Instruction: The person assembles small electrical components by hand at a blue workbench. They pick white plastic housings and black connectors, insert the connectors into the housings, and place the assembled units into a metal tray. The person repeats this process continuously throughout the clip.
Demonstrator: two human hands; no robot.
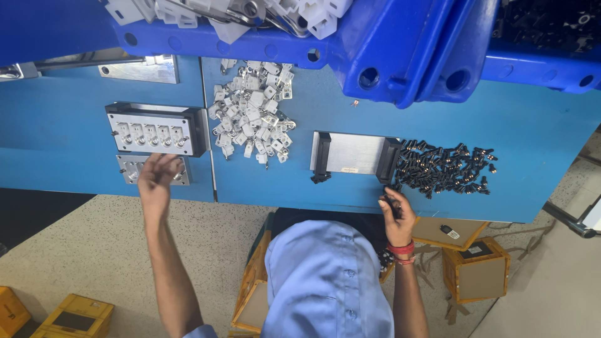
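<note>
1. A small metal fixture plate (153, 169), grey with round sockets, lies flat at the left of the frame near the front edge of the blue desk (538, 125); fingers cover its middle.
2. Just above it sits a larger fixture (155, 129), dark-framed, with a row of pale parts seated in it.
3. A small black part (390, 203) sits pinched at the desk's front edge, centre-right of the frame, just below a spread heap of like black parts (446, 168).

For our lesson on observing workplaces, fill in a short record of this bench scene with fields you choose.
Surface: blue workbench
Left hand: over the small grey metal fixture plate
Right hand: fingers pinching a small black part at the bench edge
Middle: heap of white plastic pieces
Right: pile of small black parts
Top: blue plastic bins
</note>
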